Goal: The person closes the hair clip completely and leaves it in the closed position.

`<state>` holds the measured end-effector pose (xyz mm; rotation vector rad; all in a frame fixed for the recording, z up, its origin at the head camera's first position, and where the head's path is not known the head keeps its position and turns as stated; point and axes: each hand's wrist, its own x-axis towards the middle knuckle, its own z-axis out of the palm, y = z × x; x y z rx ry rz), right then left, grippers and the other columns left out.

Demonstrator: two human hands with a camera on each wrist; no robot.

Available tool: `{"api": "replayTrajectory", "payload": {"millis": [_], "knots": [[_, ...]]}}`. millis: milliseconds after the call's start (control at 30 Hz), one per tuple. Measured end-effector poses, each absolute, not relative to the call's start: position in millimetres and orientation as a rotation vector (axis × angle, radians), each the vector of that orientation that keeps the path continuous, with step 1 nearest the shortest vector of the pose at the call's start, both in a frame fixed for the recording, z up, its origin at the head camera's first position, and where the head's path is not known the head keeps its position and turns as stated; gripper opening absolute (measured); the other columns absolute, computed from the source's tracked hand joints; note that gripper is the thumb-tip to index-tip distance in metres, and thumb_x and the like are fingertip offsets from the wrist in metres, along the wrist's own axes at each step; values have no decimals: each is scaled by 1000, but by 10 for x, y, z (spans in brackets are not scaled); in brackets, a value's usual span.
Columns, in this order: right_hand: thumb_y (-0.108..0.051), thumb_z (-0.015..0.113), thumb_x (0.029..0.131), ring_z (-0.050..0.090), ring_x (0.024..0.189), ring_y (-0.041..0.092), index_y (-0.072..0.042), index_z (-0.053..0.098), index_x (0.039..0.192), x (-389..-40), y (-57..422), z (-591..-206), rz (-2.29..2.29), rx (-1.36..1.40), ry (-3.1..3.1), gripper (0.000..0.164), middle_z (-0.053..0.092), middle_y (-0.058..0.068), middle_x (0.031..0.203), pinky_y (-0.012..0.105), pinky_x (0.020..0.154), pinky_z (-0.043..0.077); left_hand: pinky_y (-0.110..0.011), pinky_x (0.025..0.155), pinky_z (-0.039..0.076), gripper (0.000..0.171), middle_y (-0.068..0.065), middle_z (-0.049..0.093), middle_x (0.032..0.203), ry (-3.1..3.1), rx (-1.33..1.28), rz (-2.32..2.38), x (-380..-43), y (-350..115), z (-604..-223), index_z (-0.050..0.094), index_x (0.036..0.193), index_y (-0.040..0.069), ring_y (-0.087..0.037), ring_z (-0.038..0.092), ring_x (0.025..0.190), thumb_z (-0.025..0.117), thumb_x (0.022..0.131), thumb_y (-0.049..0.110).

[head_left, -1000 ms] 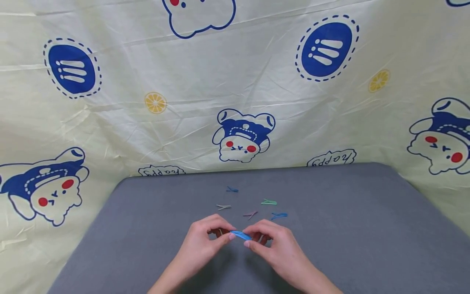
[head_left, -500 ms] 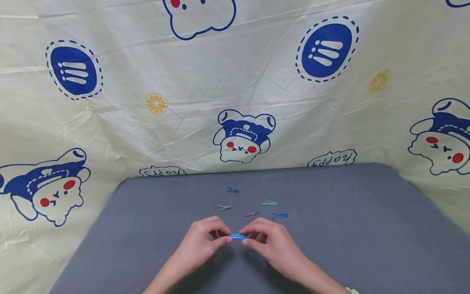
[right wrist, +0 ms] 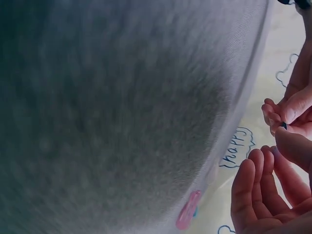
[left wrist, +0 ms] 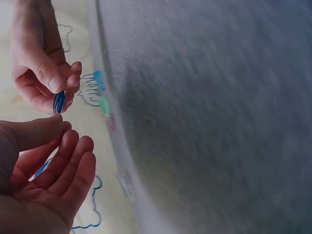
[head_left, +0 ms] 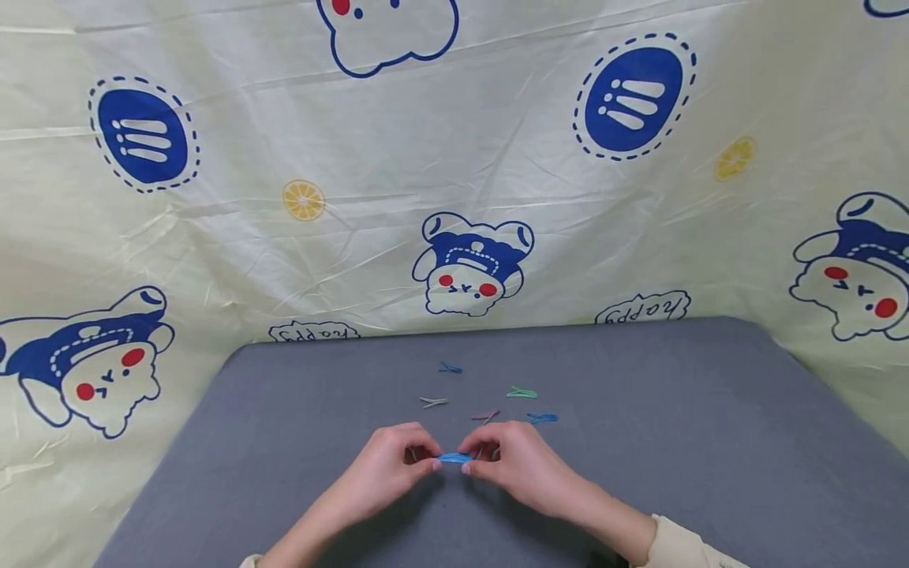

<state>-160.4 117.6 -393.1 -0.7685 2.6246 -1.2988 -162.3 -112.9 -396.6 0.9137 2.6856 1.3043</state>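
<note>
Grey tabletop (head_left: 660, 434), five small clips (head_left: 544, 418) on it, two hands (head_left: 379, 469) (head_left: 525, 467) above, both in a pinch on one blue piece (head_left: 453, 458).

The blue piece (head_left: 454, 457) has shifted left and levelled.

Slim, bright-blue, glossy strip (head_left: 454, 457), lengthwise streaks. Pinched between left hand (head_left: 383, 467) and right hand (head_left: 524, 465), ends hidden by fingers. Roughly level, running side to side, held above grey cloth-covered table (head_left: 675, 442), about mid-width.
</note>
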Motion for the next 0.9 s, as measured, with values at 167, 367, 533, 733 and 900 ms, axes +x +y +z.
{"api": "replayTrajectory", "payload": {"millis": [167, 367, 533, 733, 900], "knots": [[-15, 78, 85, 59, 68, 7, -17, 74, 91, -1714, 1135, -3984, -1273, -810, 2588, 8, 64, -13, 75, 26, 58, 48, -25, 63, 49, 5, 11, 63, 79, 2616, 835, 1292, -1723, -1160, -4035, 74, 86, 11, -6, 58, 70, 74, 86, 5], [-13, 79, 82, 57, 64, 8, -16, 74, 88, -1848, 1064, -4040, -1219, -808, 2558, 9, 63, -11, 73, 26, 58, 47, -24, 58, 47, 5, 9, 63, 76, 2616, 834, 1243, -1814, -1194, -4087, 73, 83, 9, -7, 56, 65, 74, 84, 3], [-10, 80, 81, 57, 61, 8, -13, 74, 85, -1947, 1002, -4057, -1193, -849, 2514, 8, 65, -9, 70, 25, 56, 45, -24, 53, 46, 6, 8, 61, 71, 2620, 835, 1164, -1891, -1243, -4089, 72, 79, 9, -6, 55, 59, 76, 82, 5], [-10, 81, 79, 55, 63, 6, -15, 74, 83, -2011, 967, -4070, -1112, -882, 2546, 9, 63, -12, 68, 24, 57, 43, -24, 53, 45, 10, 9, 58, 70, 2625, 873, 1081, -1968, -1265, -4097, 71, 76, 11, -4, 53, 57, 78, 79, 5], [-9, 83, 75, 55, 63, 4, -15, 74, 81, -2038, 965, -4075, -1072, -877, 2589, 12, 62, -13, 67, 25, 58, 44, -23, 56, 43, 13, 12, 56, 70, 2668, 920, 998, -2027, -1235, -4118, 70, 74, 14, -2, 51, 60, 79, 79, 6]]}}
